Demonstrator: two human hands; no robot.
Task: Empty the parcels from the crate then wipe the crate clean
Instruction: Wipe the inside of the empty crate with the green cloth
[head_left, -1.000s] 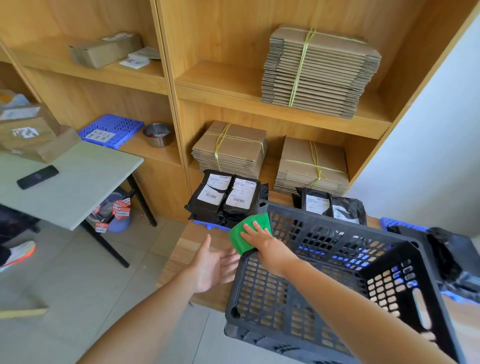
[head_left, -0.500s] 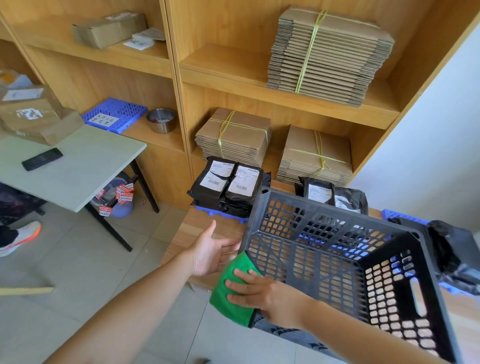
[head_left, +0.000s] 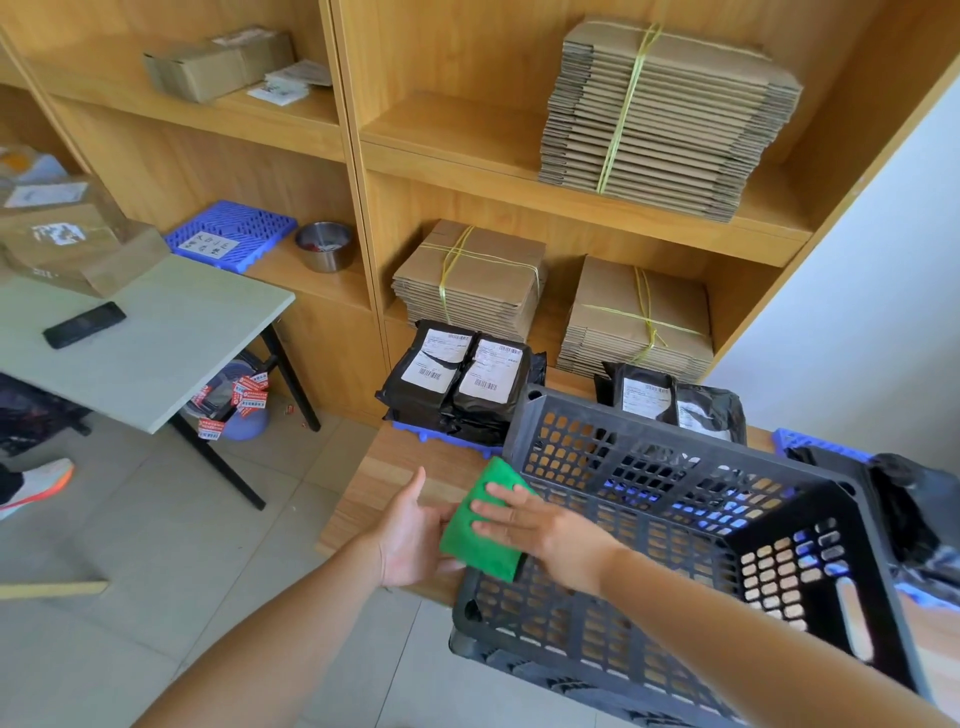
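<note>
light: bright, even, soft daylight | shadows: faint, diffuse | glare: none strong | focus: mostly sharp | edges: wide-angle bending of shelving (head_left: 358, 156)

I see a black crate (head_left: 623, 470) with a lattice of square holes and a plain green cloth (head_left: 464, 545). The parcels (head_left: 467, 410) are black with white barcoded labels, on a blue slatted tray (head_left: 415, 433). The flat cardboard bundles (head_left: 691, 130) are brown, tied with yellow strapping. The shelving (head_left: 353, 156) is honey-coloured wood grain; the table (head_left: 156, 343) is pale grey-green.

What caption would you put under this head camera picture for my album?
Right hand presses a green cloth against the empty black crate, with the left hand open beside it.
</note>
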